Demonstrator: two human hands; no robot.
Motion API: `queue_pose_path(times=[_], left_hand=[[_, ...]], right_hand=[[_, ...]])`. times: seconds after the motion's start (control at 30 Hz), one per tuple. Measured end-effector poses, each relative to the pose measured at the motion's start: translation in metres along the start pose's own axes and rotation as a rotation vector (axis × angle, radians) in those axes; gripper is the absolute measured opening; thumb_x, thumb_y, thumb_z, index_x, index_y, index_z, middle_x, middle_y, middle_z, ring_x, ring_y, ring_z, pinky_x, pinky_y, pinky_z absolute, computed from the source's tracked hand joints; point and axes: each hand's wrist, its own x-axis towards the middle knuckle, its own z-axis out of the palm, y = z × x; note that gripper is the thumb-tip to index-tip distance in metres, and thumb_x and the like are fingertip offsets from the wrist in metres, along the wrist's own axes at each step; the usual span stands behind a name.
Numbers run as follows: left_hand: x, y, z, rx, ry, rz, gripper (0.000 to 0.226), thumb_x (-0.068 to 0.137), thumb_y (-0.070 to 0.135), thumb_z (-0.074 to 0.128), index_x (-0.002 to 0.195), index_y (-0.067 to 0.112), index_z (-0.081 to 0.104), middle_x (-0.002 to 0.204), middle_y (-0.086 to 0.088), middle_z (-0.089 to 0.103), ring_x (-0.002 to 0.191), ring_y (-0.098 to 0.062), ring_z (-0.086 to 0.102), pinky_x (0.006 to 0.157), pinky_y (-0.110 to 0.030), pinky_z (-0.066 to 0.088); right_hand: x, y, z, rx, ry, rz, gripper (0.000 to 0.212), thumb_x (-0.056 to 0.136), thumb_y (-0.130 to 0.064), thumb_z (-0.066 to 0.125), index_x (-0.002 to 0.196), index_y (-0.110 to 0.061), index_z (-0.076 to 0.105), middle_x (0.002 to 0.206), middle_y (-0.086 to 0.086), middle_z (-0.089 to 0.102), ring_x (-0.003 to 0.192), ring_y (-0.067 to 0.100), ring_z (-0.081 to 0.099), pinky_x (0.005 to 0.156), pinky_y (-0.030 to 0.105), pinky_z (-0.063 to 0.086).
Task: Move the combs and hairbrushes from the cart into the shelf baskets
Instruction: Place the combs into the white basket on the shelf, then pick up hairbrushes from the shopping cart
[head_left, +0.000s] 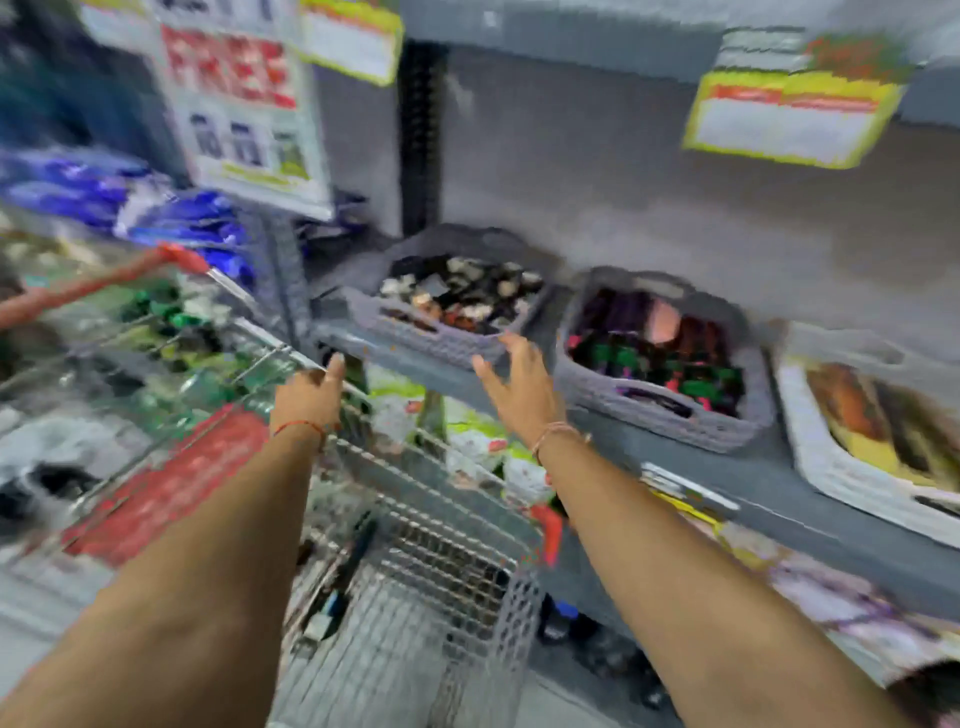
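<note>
The picture is heavily blurred. A wire shopping cart with a red handle stands at the lower left, holding blurred green and dark items. My left hand hovers over the cart's right rim, fingers apart, holding nothing. My right hand is raised just in front of a grey shelf basket filled with dark and pale pieces, fingers spread and empty. A second grey basket to the right holds green, pink and dark items. I cannot make out single combs or brushes.
A white basket with yellow and brown goods sits at the far right of the grey shelf. Yellow price tags hang from the shelf above. Blue packets fill the left shelf. Packaged goods lie on the lower shelf.
</note>
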Motion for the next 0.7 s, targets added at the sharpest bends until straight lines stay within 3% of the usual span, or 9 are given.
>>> queue_pose_path(times=[0.1,0.23,0.33,0.43,0.53,0.63,0.7], left_hand=[[0.015,-0.073,-0.010,0.040,-0.065,-0.144,0.055,0.098,0.040,0.031,0.125,0.001,0.057,0.134,-0.030,0.052,0.126,-0.040,0.048,0.104,-0.038,0.037],[0.028,-0.143,0.013,0.031,-0.143,-0.334,0.052,0.097,0.041,0.034,0.134,0.009,0.051,0.141,-0.022,0.050,0.131,-0.034,0.046,0.107,-0.034,0.035],[0.036,-0.187,0.045,-0.004,-0.152,-0.489,0.053,0.095,0.044,0.037,0.136,0.011,0.049,0.139,-0.021,0.051,0.131,-0.034,0.047,0.108,-0.035,0.036],[0.047,-0.229,0.080,0.034,-0.181,-0.651,0.055,0.095,0.041,0.039,0.141,0.012,0.041,0.140,-0.022,0.050,0.126,-0.035,0.050,0.102,-0.036,0.041],[0.057,-0.275,0.112,0.121,-0.191,-0.856,0.052,0.095,0.030,0.046,0.140,0.006,0.040,0.138,-0.021,0.051,0.123,-0.035,0.053,0.096,-0.036,0.046],[0.060,-0.322,0.142,0.284,-0.175,-0.906,0.038,0.094,0.017,0.042,0.129,0.003,0.048,0.133,-0.022,0.053,0.125,-0.036,0.049,0.101,-0.038,0.042],[0.061,-0.343,0.155,0.402,-0.157,-0.853,0.038,0.091,0.012,0.041,0.127,0.004,0.049,0.132,-0.022,0.053,0.126,-0.038,0.048,0.104,-0.040,0.041]], right_hand=[[0.013,-0.013,0.073,-0.093,-0.228,-0.043,0.053,0.092,-0.041,0.048,0.132,-0.009,0.037,0.139,0.017,0.040,0.122,0.035,0.047,0.097,0.046,0.042],[0.028,-0.003,0.157,-0.160,-0.519,-0.079,0.052,0.093,-0.036,0.049,0.133,-0.006,0.037,0.142,0.017,0.037,0.127,0.031,0.042,0.096,0.033,0.034],[0.034,0.021,0.219,-0.178,-0.755,-0.047,0.059,0.092,-0.039,0.047,0.139,-0.008,0.028,0.149,0.015,0.028,0.134,0.031,0.035,0.105,0.039,0.035],[0.033,0.052,0.275,-0.209,-0.871,0.047,0.064,0.090,-0.043,0.049,0.141,-0.011,0.027,0.151,0.015,0.027,0.133,0.032,0.036,0.108,0.044,0.036],[0.023,0.086,0.325,-0.197,-0.925,0.196,0.059,0.088,-0.042,0.054,0.132,-0.005,0.037,0.141,0.017,0.042,0.126,0.033,0.045,0.104,0.042,0.040],[0.000,0.116,0.375,-0.253,-0.989,0.385,0.065,0.084,-0.052,0.056,0.117,0.003,0.052,0.122,0.022,0.060,0.110,0.035,0.058,0.089,0.038,0.048],[-0.017,0.122,0.399,-0.248,-1.003,0.504,0.060,0.078,-0.057,0.060,0.086,0.003,0.060,0.110,0.023,0.065,0.101,0.033,0.062,0.082,0.037,0.050]])
